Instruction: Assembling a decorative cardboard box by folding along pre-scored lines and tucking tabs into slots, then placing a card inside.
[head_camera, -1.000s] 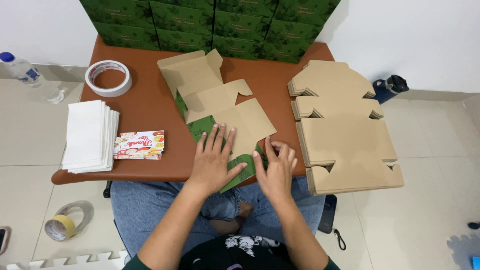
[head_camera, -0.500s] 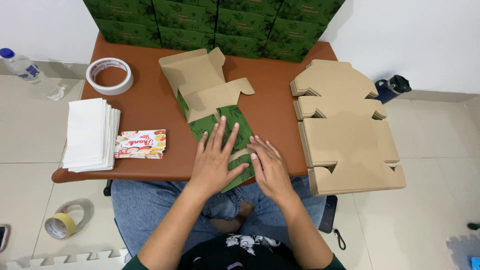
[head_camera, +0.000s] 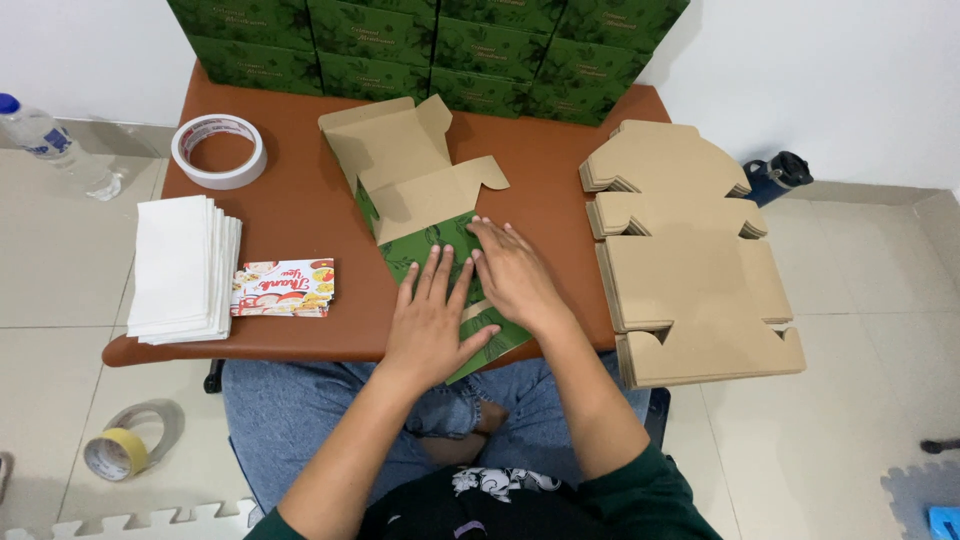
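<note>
Frame centre, near table edge: left hand (head_camera: 432, 318) + right hand (head_camera: 512, 272), both flat, fingers spread, gripping nothing, pressing the green panel of half-folded box (head_camera: 425, 190). Box's brown flaps stand open above hands. Flat blanks stack (head_camera: 690, 250) centre right, tape roll (head_camera: 219, 150) upper left, green boxes (head_camera: 430, 40) along top.

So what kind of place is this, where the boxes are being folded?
Probably a home or small-shop packing corner, not a factory: a low brown table on a tiled floor, finished green boxes stacked against the wall, a pile of flat cardboard blanks, and a tape roll.
</note>
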